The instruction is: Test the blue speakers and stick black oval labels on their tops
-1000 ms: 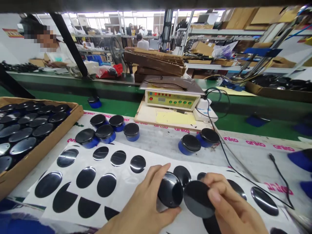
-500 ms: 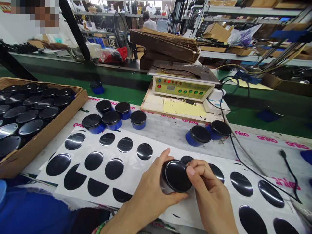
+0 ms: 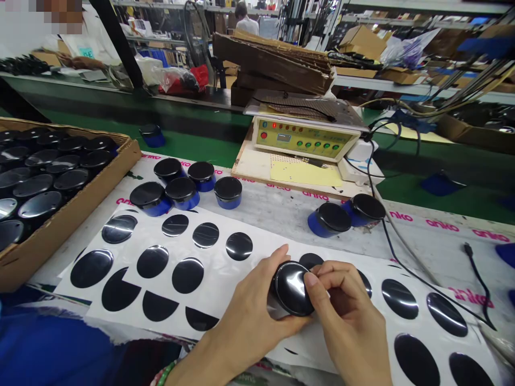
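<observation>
Wrapped round the side of a short round device (image 3: 288, 289) with a glossy black top is my left hand (image 3: 245, 308). My right hand (image 3: 350, 316) is closed in a pinch at the right edge of that top, its thumb tip on the rim. Whatever lies between those fingertips is mostly hidden; a small pale bit shows beside them. Beneath both hands lie white backing sheets with round black stickers (image 3: 188, 275). Several blue devices with black tops (image 3: 228, 192) stand behind the sheets, and two more (image 3: 329, 219) sit to the right.
At the left, a cardboard tray (image 3: 96, 195) holds rows of black-topped devices. A control box (image 3: 301, 138) with lit indicators stands at the back on a board. Black cables (image 3: 478, 281) run along the right side. One blue device (image 3: 152, 136) rests on the green surface.
The view has shifted slightly. My left hand keeps the device, which now shows a bright reflection on its top. My right fingertips have shifted slightly at its rim.
</observation>
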Available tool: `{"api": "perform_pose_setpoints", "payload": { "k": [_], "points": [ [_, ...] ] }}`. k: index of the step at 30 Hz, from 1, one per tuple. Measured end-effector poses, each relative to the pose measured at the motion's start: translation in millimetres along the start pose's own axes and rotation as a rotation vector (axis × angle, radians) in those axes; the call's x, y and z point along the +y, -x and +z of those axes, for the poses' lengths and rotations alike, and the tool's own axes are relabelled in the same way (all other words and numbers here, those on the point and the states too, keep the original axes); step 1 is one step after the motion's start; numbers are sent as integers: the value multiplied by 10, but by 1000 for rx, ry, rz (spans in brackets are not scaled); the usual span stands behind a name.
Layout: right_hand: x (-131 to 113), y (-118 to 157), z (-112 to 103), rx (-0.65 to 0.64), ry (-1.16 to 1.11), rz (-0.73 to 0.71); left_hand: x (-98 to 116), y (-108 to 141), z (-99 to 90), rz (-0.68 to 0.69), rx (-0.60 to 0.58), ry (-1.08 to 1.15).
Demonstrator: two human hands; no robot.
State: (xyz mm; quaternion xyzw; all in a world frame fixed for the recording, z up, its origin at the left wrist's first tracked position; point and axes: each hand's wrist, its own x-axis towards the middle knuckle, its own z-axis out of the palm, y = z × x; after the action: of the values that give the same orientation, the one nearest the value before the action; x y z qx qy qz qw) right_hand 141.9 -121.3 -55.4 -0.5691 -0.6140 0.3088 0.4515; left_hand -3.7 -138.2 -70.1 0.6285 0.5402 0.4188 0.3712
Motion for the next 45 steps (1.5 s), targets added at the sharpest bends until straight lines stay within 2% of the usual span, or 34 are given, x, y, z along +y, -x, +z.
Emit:
{"api": "perform_pose_setpoints", "payload": {
  "k": [5,15,18,21,24,26,27,29,31,33,35,37,39,41,45],
  "points": [
    [1,11,-6,17,60,-80,-11,10,-2,33,2,-19],
    [18,29,25,42,77,-133,-18,-8,-12,80,-7,-76],
    [-18,-2,-4,-3,202,-177,-38,-9,-11,177,0,-171],
    [-32,-111,-161,-99,511,-219,-31,53,0,353,-40,-377],
    [48,-257,-454,5,807,-163,37,103,-31,401,-142,-536],
    [142,-317,-646,50,828,-120,110,10,-120,393,-212,-541],
    [186,-326,-716,12,778,-121,150,-105,-194,388,-223,-533],
    [238,-308,-786,-176,631,-164,222,-487,-406,351,-160,-567],
    [225,-272,-783,-407,527,-197,258,-1022,-681,240,28,-712],
    [161,-273,-756,-619,497,-198,234,-1592,-964,140,123,-823],
    [87,-349,-741,-770,496,-191,156,-2062,-1194,102,141,-854],
    [33,-490,-739,-871,505,-215,65,-2348,-1344,67,136,-877],
    [5,-655,-730,-960,510,-271,6,-2433,-1422,60,130,-893],
    [-3,-796,-700,-1019,503,-336,-3,-2346,-1448,90,120,-899],
    [-2,-949,-611,-1096,498,-400,23,-1824,-1391,194,-38,-873]
  ]
}}
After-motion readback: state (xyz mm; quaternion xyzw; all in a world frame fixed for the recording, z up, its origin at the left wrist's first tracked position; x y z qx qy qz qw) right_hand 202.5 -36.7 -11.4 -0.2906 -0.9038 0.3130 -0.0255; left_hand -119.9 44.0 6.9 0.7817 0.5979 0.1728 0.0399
